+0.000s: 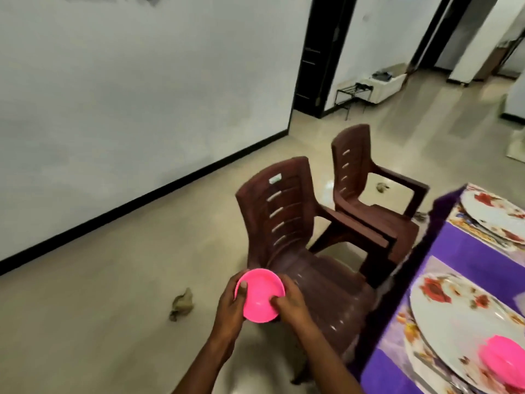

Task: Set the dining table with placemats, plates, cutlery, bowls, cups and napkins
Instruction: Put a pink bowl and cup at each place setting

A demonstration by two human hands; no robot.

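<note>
I hold a pink bowl (260, 294) in front of me with both hands, above the seat of a brown plastic chair. My left hand (231, 305) grips its left rim, thumb over the edge. My right hand (289, 302) grips the right side, thumb inside the bowl. At the right stands the table with a purple cloth (454, 245). A white flowered plate (454, 317) lies on a floral placemat (403, 322) near me, with another pink bowl (504, 362) on it. A second flowered plate (494, 211) lies farther along the table.
Two brown plastic chairs (284, 223) (366, 180) stand side by side against the table's left edge. A crumpled rag (181, 304) lies on the tiled floor to my left. A white wall runs along the left; a doorway and a small rack (352, 95) are farther back.
</note>
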